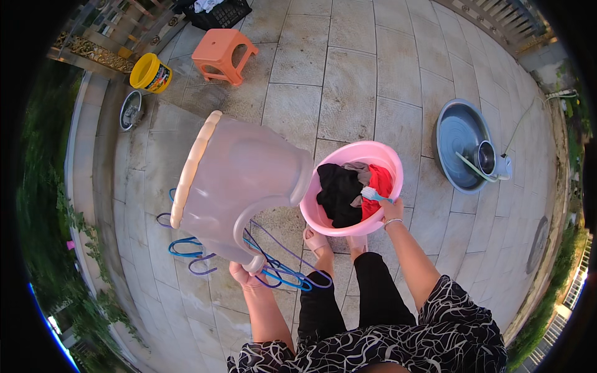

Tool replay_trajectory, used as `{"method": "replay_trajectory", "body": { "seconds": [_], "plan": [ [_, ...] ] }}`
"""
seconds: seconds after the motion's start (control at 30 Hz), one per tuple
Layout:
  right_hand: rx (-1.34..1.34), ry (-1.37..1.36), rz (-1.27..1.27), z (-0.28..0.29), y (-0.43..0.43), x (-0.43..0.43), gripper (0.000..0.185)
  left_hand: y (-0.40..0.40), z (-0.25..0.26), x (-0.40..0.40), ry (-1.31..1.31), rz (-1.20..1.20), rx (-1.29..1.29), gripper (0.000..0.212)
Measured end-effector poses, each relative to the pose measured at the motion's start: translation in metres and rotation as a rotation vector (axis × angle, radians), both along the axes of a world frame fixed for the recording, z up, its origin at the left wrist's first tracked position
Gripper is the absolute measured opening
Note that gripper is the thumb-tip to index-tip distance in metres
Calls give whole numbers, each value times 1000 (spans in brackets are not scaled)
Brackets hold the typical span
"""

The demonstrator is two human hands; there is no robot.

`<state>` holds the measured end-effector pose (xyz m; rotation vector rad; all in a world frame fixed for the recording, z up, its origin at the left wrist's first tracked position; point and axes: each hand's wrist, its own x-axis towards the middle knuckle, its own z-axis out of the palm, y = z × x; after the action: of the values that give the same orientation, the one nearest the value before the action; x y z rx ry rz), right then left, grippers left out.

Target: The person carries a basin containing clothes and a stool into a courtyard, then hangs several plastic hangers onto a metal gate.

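My left hand grips a leg of a greyish plastic stool, tipped on its side in the air with its cream seat edge facing left. Several blue and purple clothes hangers hang at the same hand, partly hidden behind the stool. My right hand holds the near right rim of a pink plastic basin. Inside it lie a black garment, a red cloth and a greyish cloth. A scrubbing brush with white bristles rests on top, its blue handle reaching my right fingers.
On the paving at right stands a large metal basin holding a small pot, with a hose beside it. Beyond are an orange stool, yellow bucket, metal bowl and black crate. A low kerb runs along the left.
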<state>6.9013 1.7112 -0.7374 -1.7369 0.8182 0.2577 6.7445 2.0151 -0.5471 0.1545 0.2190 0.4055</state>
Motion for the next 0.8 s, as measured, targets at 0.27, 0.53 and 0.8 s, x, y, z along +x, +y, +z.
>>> {"method": "replay_trajectory", "body": {
  "seconds": [0.27,0.53,0.8],
  "plan": [
    [342,62,-119,-76,31,80,36,36,-68,-72,680,247,215,25],
    [-93,589,4,-133,-21,56,40,15,-68,-59,726,214,191,38],
    [-33,480,191,-73,-27,51,30,18,-74,-89,526,-55,333,40]
  ]
}}
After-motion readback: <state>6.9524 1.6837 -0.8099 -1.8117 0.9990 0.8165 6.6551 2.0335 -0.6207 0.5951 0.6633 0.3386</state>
